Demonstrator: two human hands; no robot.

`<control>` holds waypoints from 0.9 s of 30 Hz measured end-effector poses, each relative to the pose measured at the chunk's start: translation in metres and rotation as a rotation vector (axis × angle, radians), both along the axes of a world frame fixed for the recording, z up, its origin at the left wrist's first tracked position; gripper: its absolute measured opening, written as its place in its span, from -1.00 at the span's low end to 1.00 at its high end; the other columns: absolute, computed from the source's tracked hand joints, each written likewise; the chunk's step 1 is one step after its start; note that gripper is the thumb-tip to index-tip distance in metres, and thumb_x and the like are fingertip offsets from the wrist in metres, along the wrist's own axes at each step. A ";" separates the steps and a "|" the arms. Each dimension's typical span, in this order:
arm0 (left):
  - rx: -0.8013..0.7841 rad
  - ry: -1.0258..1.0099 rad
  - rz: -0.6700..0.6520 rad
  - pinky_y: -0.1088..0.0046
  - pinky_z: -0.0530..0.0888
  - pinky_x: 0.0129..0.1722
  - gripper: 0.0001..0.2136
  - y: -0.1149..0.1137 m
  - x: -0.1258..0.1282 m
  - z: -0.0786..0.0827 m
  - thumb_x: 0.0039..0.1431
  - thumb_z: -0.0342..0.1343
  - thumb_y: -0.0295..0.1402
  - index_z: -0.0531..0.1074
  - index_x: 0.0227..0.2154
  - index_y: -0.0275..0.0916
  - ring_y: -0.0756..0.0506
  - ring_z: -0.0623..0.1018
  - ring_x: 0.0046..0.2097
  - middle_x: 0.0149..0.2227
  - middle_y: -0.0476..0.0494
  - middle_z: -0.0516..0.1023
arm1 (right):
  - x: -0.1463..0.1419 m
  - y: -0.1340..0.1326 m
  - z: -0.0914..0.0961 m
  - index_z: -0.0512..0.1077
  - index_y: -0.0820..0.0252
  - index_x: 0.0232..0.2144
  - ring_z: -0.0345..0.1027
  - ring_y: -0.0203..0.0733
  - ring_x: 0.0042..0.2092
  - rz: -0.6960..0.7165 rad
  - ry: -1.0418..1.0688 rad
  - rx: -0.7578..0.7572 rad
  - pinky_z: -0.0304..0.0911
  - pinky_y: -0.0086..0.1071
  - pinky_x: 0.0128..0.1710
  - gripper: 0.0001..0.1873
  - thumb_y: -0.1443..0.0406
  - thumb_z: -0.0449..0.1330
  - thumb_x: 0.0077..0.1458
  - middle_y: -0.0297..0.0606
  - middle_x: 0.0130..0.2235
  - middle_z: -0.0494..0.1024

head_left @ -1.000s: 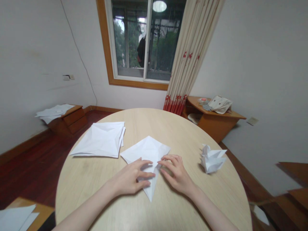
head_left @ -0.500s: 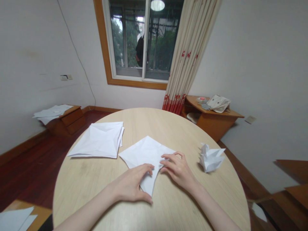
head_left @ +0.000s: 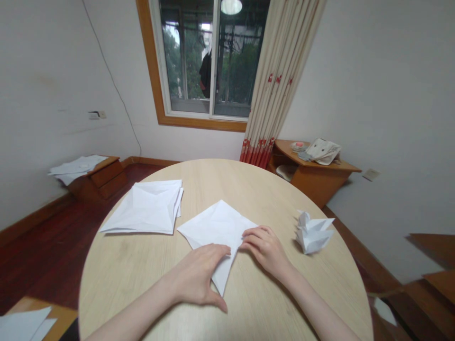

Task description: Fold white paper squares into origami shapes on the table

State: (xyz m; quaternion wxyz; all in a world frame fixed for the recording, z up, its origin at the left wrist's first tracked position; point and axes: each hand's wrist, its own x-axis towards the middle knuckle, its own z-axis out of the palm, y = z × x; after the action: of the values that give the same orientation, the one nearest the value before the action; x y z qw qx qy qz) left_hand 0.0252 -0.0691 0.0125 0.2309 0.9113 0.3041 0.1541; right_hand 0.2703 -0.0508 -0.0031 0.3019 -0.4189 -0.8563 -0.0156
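Observation:
A folded sheet of white paper (head_left: 216, 221) lies on the round wooden table (head_left: 142, 274), its narrow tip pointing toward me. Over its lower left edge rests my left hand (head_left: 199, 274), thumb spread wide from the fingers and the fingertips lying on the paper. My right hand (head_left: 265, 248) is closed at the paper's right corner, fingertips pressed together on the edge there. The exact fold under those fingers is hidden.
A stack of creased white sheets (head_left: 145, 208) lies at the table's left. Pointed folded paper pieces (head_left: 313, 234) stand near the right edge. Beyond the table are a small drawer cabinet (head_left: 106, 177) and a corner desk (head_left: 320, 177) with a cloth bag.
My right fingers have drawn together at the paper's right corner. The left hand has shifted slightly toward me, its thumb farther from the fingers. The paper has turned a little.

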 end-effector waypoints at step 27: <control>0.093 -0.131 0.233 0.48 0.39 -0.38 -0.74 -0.004 -0.001 0.000 0.20 0.02 -0.16 0.37 -0.12 -0.14 -0.07 0.59 -0.42 -0.40 -0.01 0.61 | -0.004 -0.006 0.009 0.33 0.14 -0.44 0.38 -0.16 -0.29 -0.080 -0.077 -0.262 0.18 -0.28 -0.23 -0.75 0.23 0.02 0.28 -0.32 -0.41 0.51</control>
State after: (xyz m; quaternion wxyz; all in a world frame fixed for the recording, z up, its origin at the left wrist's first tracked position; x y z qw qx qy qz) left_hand 0.0246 -0.0730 0.0127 0.1885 0.8675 0.3846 0.2530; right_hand 0.2662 -0.0563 0.0061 0.2106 -0.4874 -0.8446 0.0682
